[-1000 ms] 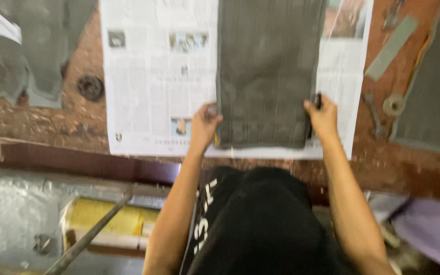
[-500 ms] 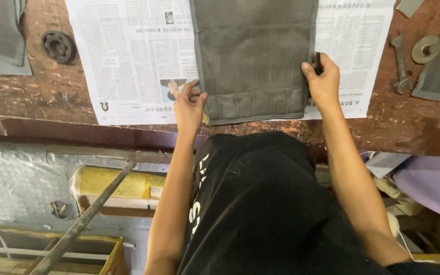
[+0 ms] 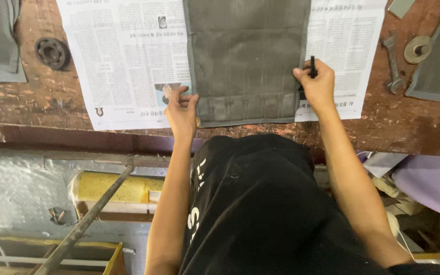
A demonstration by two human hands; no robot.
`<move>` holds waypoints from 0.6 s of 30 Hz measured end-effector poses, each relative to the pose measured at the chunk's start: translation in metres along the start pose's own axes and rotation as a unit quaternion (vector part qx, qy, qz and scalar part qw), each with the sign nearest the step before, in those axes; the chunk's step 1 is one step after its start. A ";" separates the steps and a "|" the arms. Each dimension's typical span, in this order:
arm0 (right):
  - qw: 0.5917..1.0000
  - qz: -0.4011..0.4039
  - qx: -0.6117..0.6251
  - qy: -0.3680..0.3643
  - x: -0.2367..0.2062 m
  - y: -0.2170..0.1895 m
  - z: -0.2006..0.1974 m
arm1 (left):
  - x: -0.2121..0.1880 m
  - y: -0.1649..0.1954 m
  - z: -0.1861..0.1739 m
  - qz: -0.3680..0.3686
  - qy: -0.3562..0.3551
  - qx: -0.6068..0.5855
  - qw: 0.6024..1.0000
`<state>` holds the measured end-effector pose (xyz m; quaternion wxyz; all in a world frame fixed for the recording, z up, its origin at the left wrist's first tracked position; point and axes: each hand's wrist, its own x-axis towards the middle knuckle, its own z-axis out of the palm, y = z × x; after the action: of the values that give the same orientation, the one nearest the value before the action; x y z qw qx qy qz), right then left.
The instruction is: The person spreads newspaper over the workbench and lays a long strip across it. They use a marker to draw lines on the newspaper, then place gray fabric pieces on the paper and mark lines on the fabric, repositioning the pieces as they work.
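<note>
Grey fabric panel (image 3: 245, 56) lies flat on the newspaper (image 3: 128, 56), left hand (image 3: 182, 109) pinning the panel's near-left corner, right hand (image 3: 318, 84) closed on a black marker (image 3: 312, 66) at its right edge (hands well apart), so best keep the cloth taut while marking.

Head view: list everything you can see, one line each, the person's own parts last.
Grey fabric panel: one, dark grey, on the newspaper.
Newspaper: spread sheets, white, under the panel.
Workbench: one, reddish brown, worn.
Wrench: one, grey metal, right of the newspaper.
Round metal disc: one, beside the wrench.
Black ring part: one, bench left.
Yellow roll: one, under the bench.
Black pen: one, in the right hand.
Left hand: on the panel's left edge.
Right hand: at the panel's right edge.
</note>
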<state>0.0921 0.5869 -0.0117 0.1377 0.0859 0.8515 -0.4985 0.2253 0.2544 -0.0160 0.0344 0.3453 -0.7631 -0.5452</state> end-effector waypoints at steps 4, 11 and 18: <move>0.999 -0.034 0.011 0.009 -0.001 0.002 0.002 | 0.000 0.000 0.000 0.015 0.000 0.028 1.000; 0.999 -0.039 -0.010 0.023 0.002 0.008 0.004 | 0.002 -0.002 -0.003 0.051 -0.028 0.063 0.996; 0.996 -0.035 -0.071 0.041 0.004 -0.008 0.004 | 0.033 0.027 -0.010 0.113 0.005 0.110 0.987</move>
<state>0.0861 0.5792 -0.0081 0.0906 0.0668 0.8922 -0.4374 0.1908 0.2325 0.0006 0.0618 0.2613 -0.8522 -0.4490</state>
